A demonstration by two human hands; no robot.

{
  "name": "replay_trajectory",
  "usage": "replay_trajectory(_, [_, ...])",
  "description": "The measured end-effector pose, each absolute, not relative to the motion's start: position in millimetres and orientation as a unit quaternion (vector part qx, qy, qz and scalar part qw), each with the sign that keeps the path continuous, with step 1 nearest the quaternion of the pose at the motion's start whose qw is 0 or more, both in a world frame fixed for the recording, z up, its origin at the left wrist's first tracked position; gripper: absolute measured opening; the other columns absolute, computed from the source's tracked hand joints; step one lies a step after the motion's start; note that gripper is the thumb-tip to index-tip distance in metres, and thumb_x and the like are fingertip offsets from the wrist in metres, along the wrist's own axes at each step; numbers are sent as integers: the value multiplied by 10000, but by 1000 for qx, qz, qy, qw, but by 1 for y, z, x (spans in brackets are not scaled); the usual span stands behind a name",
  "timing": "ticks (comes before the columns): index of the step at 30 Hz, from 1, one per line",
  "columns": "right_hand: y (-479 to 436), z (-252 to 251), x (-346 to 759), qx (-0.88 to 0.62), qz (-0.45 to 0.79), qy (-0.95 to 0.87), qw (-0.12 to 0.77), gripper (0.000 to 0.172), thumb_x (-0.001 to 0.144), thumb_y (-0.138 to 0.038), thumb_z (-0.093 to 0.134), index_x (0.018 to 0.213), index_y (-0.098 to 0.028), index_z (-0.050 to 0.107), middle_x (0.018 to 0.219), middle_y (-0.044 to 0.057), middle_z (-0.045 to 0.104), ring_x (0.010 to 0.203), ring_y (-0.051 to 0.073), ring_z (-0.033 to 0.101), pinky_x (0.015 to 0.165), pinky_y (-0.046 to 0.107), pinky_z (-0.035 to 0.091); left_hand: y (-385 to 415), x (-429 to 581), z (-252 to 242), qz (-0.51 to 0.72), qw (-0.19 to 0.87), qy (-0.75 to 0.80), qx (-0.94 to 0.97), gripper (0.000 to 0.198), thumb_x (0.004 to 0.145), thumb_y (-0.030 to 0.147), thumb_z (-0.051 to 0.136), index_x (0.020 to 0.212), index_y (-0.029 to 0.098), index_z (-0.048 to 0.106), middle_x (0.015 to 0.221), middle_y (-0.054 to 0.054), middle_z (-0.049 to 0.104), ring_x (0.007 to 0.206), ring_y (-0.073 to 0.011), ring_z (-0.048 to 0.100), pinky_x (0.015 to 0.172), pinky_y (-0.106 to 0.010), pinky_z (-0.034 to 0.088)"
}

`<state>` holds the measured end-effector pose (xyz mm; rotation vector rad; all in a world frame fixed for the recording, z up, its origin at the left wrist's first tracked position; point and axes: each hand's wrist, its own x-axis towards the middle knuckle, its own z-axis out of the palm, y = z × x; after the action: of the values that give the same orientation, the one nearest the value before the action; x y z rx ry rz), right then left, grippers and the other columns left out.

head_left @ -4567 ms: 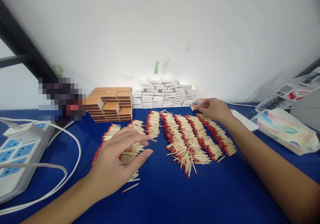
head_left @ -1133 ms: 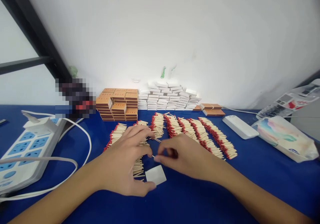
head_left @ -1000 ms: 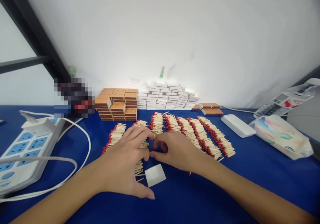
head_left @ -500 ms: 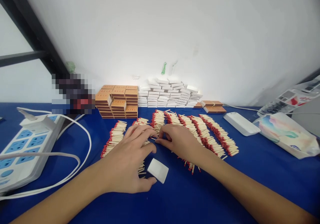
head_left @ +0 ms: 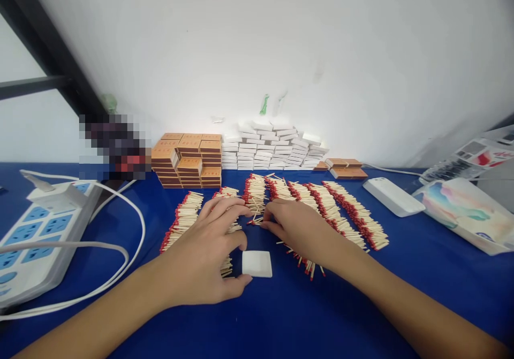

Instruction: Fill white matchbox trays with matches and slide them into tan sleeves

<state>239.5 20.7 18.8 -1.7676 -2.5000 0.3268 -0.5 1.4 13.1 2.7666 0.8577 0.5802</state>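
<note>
Rows of red-tipped matches [head_left: 359,215] lie across the blue table. My left hand [head_left: 211,252] hovers over the left rows, fingers curved and thumb apart, holding nothing. Beside its thumb and index finger a small white box [head_left: 257,264] lies flat. My right hand [head_left: 295,225] is among the middle rows, its thumb and index finger drawn together near a few loose matches [head_left: 256,221]; what is between its fingertips is too small to make out.
Orange matchboxes [head_left: 189,165] and white boxes [head_left: 267,150] stand stacked along the wall, with more orange boxes [head_left: 347,173] to their right. A power strip [head_left: 60,241] with white cables is at left. A white device [head_left: 393,197] and a tissue pack [head_left: 461,212] lie at right.
The small white box has turned to lie square with the table's front. My right hand has moved slightly right, away from my left hand, and loose matches now show between them.
</note>
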Motion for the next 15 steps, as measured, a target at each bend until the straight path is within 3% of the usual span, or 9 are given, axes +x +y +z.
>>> replay_trajectory(6, [16,17,246,-539,98,-836,36,144,1085,-250,598,1028,-198,719,1016,51,765,912,232,723,716,333,428,4,0,11,206,77,294,930,247,845,410,838,889,206,708,1439,-127,609,1489,-386,425,1220,-648,387])
replay_trajectory(12, [15,14,248,-527,38,-849,-5,217,1124,-216,496,1079,-180,705,1078,73,755,934,250,736,706,348,427,6,0,9,212,48,285,934,286,897,458,808,891,195,696,1427,-142,621,1472,-384,452,1218,-654,396])
replay_trajectory(15, [14,14,250,-510,43,-859,15,168,1115,-251,550,1097,-189,705,1079,65,749,946,242,733,726,346,443,5,-1,8,212,40,281,935,283,906,455,802,908,192,697,1431,-150,621,1467,-387,458,1216,-659,400])
